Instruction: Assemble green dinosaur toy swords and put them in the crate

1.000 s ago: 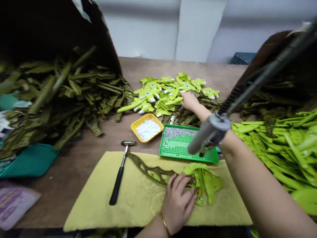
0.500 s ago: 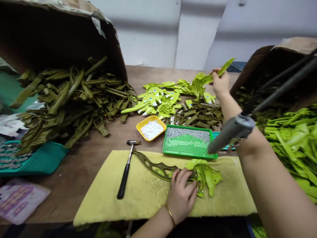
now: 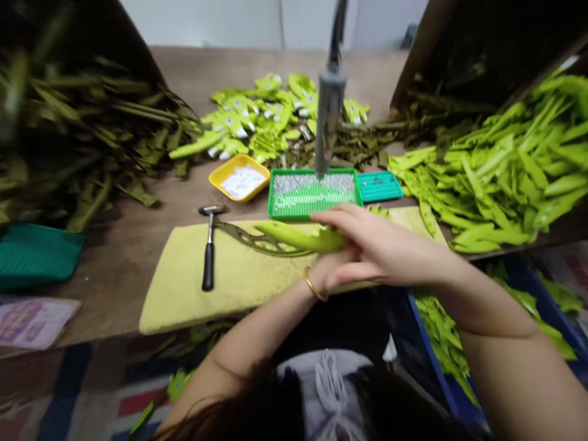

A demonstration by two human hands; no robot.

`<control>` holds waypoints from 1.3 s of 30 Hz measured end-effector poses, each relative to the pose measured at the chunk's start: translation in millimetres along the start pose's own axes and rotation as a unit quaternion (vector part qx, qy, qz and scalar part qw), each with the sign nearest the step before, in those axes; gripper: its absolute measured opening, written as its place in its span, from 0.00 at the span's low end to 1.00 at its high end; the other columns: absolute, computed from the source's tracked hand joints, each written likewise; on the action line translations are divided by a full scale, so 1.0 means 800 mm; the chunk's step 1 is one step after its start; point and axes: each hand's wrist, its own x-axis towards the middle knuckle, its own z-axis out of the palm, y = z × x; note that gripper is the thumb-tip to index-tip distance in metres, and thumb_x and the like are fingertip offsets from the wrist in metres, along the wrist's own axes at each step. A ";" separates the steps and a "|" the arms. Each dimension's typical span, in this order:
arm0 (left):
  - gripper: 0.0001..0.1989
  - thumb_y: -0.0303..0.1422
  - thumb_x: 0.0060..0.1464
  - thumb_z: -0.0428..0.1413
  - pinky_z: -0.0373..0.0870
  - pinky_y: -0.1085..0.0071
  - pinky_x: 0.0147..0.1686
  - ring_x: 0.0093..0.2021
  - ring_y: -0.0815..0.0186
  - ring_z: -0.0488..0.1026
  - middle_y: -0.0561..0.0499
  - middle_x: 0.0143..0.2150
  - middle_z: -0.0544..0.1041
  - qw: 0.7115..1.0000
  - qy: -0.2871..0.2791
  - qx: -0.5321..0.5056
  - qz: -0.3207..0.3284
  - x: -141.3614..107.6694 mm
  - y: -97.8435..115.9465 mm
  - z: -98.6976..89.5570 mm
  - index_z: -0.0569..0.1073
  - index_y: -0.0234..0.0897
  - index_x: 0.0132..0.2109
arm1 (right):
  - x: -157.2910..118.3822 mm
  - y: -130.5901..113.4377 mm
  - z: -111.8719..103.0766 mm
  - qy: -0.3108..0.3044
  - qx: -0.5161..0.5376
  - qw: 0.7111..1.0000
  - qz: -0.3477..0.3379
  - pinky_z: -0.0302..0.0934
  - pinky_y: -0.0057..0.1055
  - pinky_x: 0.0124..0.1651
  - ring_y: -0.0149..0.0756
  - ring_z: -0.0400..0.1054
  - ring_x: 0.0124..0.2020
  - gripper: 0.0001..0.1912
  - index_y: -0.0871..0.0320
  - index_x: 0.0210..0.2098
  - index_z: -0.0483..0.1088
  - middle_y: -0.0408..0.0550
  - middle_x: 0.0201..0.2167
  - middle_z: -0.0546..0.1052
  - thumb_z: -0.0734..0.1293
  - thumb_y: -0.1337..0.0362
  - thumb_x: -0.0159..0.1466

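Note:
My right hand [image 3: 379, 245] lies across my left hand [image 3: 328, 272], and a bright green plastic piece [image 3: 301, 237] runs out from between them. Its far end is hidden by my fingers, and the motion blur hides the exact grip. Both hands sit over a yellow towel pad [image 3: 197, 291]. An olive cut-out strip [image 3: 248, 241] lies on the pad, running under the green piece. A black-handled hammer [image 3: 209, 257] rests on the pad's left side. A gold bangle [image 3: 315, 289] circles my left wrist.
A green tray of rhinestones [image 3: 312, 195] sits just beyond the pad, with a grey hanging applicator [image 3: 329, 104] above it. Nearby are a yellow tray [image 3: 239, 177], a small teal tray [image 3: 379, 185], heaped green pieces [image 3: 496, 190], tipped cartons [image 3: 459, 55] and a blue crate [image 3: 441, 343].
The view has tipped downward. My right hand has come back from the far pieces to lie over my left hand. The green piece now stands raised above the pad, and the applicator hangs clear of my wrist.

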 end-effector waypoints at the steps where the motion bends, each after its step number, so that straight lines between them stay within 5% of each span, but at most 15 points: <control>1: 0.16 0.37 0.62 0.50 0.74 0.80 0.41 0.46 0.70 0.76 0.49 0.44 0.79 1.000 0.001 -0.026 -0.018 0.004 -0.003 -0.006 0.75 0.30 0.48 | -0.006 0.005 0.005 -0.010 0.034 0.999 0.000 0.70 0.40 0.50 0.42 0.70 0.53 0.31 0.55 0.59 0.62 0.53 0.53 0.73 0.65 0.46 0.62; 3: 0.17 0.32 0.65 0.42 0.75 0.75 0.44 0.47 0.69 0.77 0.50 0.46 0.79 0.985 0.029 -0.162 -0.054 0.007 -0.018 -0.023 0.75 0.34 0.46 | -0.022 0.029 0.015 0.027 0.051 0.998 0.037 0.65 0.45 0.59 0.46 0.62 0.62 0.34 0.52 0.64 0.57 0.53 0.61 0.67 0.65 0.47 0.63; 6: 0.08 0.35 0.59 0.52 0.75 0.67 0.47 0.50 0.63 0.77 0.52 0.47 0.79 0.901 0.106 -0.408 -0.102 0.003 -0.038 -0.043 0.73 0.40 0.42 | -0.045 0.063 0.038 0.016 0.049 0.996 0.073 0.59 0.51 0.64 0.48 0.57 0.66 0.35 0.51 0.66 0.54 0.55 0.64 0.63 0.66 0.51 0.63; 8: 0.09 0.37 0.52 0.59 0.75 0.66 0.49 0.53 0.59 0.76 0.54 0.46 0.79 0.865 0.128 -0.471 -0.113 -0.001 -0.041 -0.046 0.72 0.42 0.40 | -0.048 0.069 0.056 -0.020 0.075 0.994 0.073 0.57 0.51 0.65 0.47 0.56 0.66 0.36 0.53 0.66 0.52 0.56 0.65 0.62 0.66 0.53 0.62; 14: 0.14 0.39 0.47 0.64 0.77 0.67 0.43 0.47 0.59 0.78 0.51 0.43 0.80 0.861 0.094 -0.480 -0.141 -0.027 -0.051 -0.045 0.72 0.39 0.38 | -0.040 0.062 0.083 -0.001 0.078 0.990 0.119 0.56 0.52 0.64 0.47 0.59 0.62 0.37 0.51 0.66 0.55 0.53 0.61 0.65 0.67 0.57 0.59; 20: 0.09 0.29 0.46 0.64 0.75 0.76 0.25 0.22 0.68 0.76 0.49 0.23 0.78 0.829 0.101 -0.428 -0.347 -0.077 -0.119 -0.075 0.70 0.31 0.30 | -0.077 0.095 0.111 0.028 0.010 0.990 0.137 0.60 0.51 0.59 0.50 0.63 0.57 0.37 0.55 0.65 0.58 0.57 0.56 0.67 0.67 0.61 0.56; 24: 0.03 0.26 0.49 0.59 0.78 0.74 0.30 0.25 0.67 0.79 0.46 0.26 0.80 0.807 0.127 -0.433 -0.380 -0.087 -0.134 -0.077 0.73 0.30 0.33 | -0.089 0.101 0.130 -0.007 -0.004 0.989 0.150 0.61 0.51 0.58 0.51 0.64 0.56 0.37 0.53 0.64 0.60 0.54 0.56 0.67 0.67 0.59 0.55; 39: 0.08 0.28 0.47 0.60 0.79 0.64 0.43 0.33 0.64 0.80 0.46 0.30 0.80 0.819 0.125 -0.419 -0.371 -0.088 -0.132 -0.076 0.72 0.30 0.36 | -0.092 0.084 0.130 -0.054 -0.044 0.978 0.195 0.62 0.53 0.61 0.55 0.61 0.61 0.34 0.54 0.66 0.56 0.59 0.59 0.64 0.63 0.57 0.61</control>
